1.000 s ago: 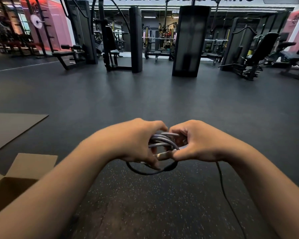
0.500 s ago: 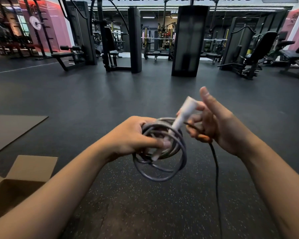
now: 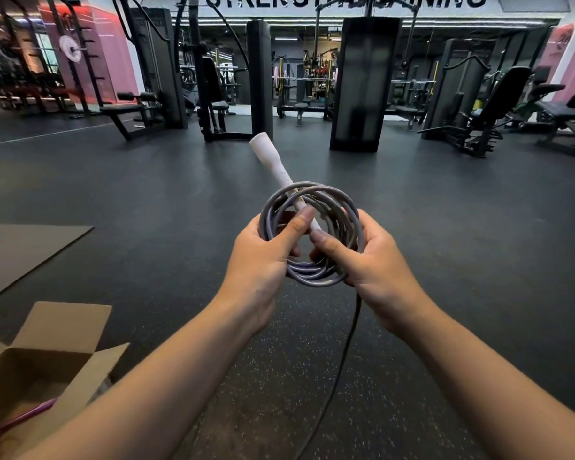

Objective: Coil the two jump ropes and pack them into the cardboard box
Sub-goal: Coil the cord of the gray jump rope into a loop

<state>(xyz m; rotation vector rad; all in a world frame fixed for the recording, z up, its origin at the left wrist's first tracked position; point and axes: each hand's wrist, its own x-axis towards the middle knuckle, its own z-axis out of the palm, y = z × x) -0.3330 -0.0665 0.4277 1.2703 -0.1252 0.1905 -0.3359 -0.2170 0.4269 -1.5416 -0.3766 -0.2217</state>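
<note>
A grey jump rope point(image 3: 312, 275) is wound into a round coil held up in front of me. Its white handle point(image 3: 273, 164) pokes up and away through the coil. My left hand point(image 3: 263, 260) grips the coil's left side, thumb across the handle. My right hand point(image 3: 375, 263) grips the right side, thumb inside the loop. A thin black cord point(image 3: 342, 363) hangs from under my right hand to the floor. The open cardboard box point(image 3: 60, 330) sits at the lower left, and a pink rope point(image 3: 24, 415) lies inside it.
A flat cardboard sheet point(image 3: 24, 247) lies on the dark rubber floor at the left. Weight machines point(image 3: 362, 84) and benches point(image 3: 512, 104) stand across the far side of the gym.
My right hand came down from holding the white handle and now grips the coil's right side. The handle now points up and away through the coil. The coil sits higher and faces me.
</note>
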